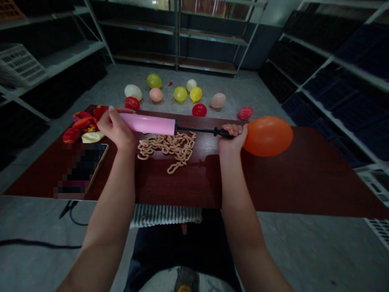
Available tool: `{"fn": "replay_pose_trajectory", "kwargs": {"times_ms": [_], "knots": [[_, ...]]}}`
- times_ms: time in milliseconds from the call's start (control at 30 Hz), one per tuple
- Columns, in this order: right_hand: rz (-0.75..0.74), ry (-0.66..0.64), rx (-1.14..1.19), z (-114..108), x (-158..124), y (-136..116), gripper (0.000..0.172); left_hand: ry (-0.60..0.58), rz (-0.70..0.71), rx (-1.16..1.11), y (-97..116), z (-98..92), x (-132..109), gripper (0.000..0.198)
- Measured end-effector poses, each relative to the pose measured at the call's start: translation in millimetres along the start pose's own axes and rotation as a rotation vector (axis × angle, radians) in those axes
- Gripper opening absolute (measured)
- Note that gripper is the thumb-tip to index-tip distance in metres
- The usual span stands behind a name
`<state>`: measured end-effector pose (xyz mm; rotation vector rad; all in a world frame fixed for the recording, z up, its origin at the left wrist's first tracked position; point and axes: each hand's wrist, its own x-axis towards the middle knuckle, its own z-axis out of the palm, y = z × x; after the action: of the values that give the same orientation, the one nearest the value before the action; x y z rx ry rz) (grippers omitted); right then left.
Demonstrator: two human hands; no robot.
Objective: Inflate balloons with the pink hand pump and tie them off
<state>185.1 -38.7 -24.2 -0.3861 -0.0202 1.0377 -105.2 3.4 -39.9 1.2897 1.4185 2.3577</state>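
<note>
A balloon hand pump [152, 123] with a pink barrel lies lengthwise between my hands above the table. My left hand [117, 126] is closed around the barrel's left end. From the black cap at the other end, a thin black rod runs out to a black handle. My right hand [232, 138] grips that handle. An inflated orange balloon [268, 136] touches or sits just beside the right hand; whether its neck is held there is hidden. Below the pump, a beige chain of knotted-looking links [170, 147] lies in a loose heap.
A pile of limp red and yellow balloons [80, 125] and a phone [83, 168] are at left on the dark red table [291, 182]. Several inflated balloons [180, 94] lie on the floor beyond. Shelving [209, 38] stands around. A cable [39, 244] crosses the floor at left.
</note>
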Motion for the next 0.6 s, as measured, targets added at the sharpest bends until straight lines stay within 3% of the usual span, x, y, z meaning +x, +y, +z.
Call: {"fn": "replay_pose_trajectory", "kwargs": {"times_ms": [100, 267, 367, 467, 600], "knots": [[-0.014, -0.004, 0.024, -0.2, -0.9, 0.4, 0.052, 0.087, -0.032, -0.087, 5.2, 8.5, -6.0, 0.047], [-0.022, 0.018, -0.019, -1.7, -1.4, 5.0, 0.051, 0.004, -0.086, -0.205, -7.0, 9.3, -7.7, 0.058], [-0.034, 0.007, -0.039, -3.6, -1.7, 8.1, 0.05, -0.011, 0.039, -0.323, -26.3, 2.5, 1.4, 0.067], [-0.047, -0.003, -0.076, -5.3, -2.7, 11.0, 0.05, -0.03, 0.163, -0.355, -38.3, -0.8, 5.8, 0.06], [-0.054, -0.025, -0.109, -5.3, -6.0, 16.2, 0.051, -0.166, 0.219, -0.251, -26.0, 5.6, -12.1, 0.049]]}}
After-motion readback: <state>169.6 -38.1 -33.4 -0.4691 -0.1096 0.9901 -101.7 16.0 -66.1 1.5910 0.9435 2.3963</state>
